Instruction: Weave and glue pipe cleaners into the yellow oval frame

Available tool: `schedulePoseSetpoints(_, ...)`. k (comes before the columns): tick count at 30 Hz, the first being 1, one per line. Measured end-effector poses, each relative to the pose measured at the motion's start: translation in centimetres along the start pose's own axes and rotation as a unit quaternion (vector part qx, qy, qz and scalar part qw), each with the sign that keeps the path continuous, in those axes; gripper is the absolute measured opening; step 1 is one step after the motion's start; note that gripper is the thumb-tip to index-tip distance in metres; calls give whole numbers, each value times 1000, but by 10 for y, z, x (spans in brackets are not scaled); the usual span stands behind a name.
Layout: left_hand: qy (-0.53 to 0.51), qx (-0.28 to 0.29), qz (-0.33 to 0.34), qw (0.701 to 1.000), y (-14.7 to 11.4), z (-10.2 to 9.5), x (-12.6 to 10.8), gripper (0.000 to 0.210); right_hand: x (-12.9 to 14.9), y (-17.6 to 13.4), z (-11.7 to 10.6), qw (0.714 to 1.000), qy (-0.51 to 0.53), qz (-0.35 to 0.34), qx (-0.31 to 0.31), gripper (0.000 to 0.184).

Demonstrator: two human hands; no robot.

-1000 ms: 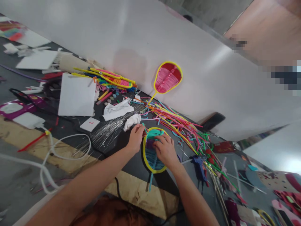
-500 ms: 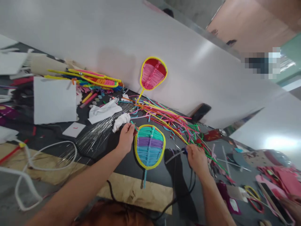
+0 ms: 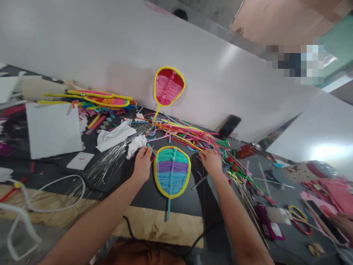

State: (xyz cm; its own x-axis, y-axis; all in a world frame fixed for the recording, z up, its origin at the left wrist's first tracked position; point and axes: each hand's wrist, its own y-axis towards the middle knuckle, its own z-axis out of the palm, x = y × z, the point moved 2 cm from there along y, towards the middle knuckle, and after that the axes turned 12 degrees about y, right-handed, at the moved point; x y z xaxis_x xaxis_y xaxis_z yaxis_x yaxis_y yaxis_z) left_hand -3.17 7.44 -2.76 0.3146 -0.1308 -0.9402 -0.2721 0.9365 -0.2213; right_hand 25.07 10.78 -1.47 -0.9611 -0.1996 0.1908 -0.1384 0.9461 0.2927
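A fan-shaped pipe-cleaner craft (image 3: pixel 173 173) with a yellow rim, green, purple and blue bands, a beaded middle strip and a blue stem lies on the dark table. At its upper left edge, my left hand (image 3: pixel 143 162) pinches a short green pipe cleaner (image 3: pixel 150 148). My right hand (image 3: pixel 211 161) is at the near edge of a pile of coloured pipe cleaners (image 3: pixel 184 132), its fingers drawn together and pointing down. What those fingers hold, if anything, is hidden. A grey strip (image 3: pixel 199 183) lies below that hand.
A red and pink fan (image 3: pixel 169 86) leans against the pale partition (image 3: pixel 110 48). Several finished pieces (image 3: pixel 104 99), white card (image 3: pixel 53 129), crumpled tissue (image 3: pixel 136 145) and silver strands (image 3: pixel 110 162) lie left. Rightward are a can (image 3: pixel 248 150), scissors (image 3: pixel 299 215) and another person's hand (image 3: pixel 342 224).
My right hand has moved up and left to the edge of the pipe-cleaner pile. My left hand keeps its pinch beside the fan. The whole view has shifted slightly.
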Motion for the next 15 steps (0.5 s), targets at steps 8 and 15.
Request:
schedulePoseSetpoints(8, 20, 8, 6, 1000, 1, -1, 2, 29, 2, 10, -4, 998, 6, 65, 26, 18)
schedulePoseSetpoints(15, 65, 65, 9, 996, -4, 2, 0, 30, -5, -7, -30, 992, 90, 79, 25, 27)
